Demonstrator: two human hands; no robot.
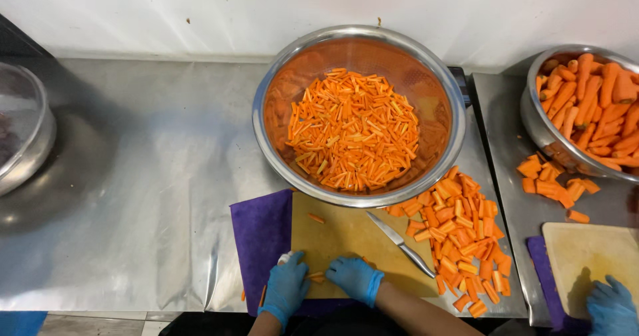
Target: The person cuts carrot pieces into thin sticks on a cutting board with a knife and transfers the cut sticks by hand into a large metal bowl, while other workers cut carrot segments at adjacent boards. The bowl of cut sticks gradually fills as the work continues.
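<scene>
Commercial kitchen here: steel tabletop (146, 176), huge metal bowls (359, 43) of cut carrots (353, 129), two cutting boards (346, 233).

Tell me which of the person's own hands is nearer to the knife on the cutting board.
Right. The right hand rests on the cutting board just left of the knife, close to its handle. The left hand sits farther left, at the board's edge by the purple cloth.

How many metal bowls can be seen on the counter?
3. One large bowl of carrot sticks stands in the middle, one bowl of whole peeled carrots at the right edge, and one bowl at the left edge, partly cut off. More may lie outside the view.
</scene>
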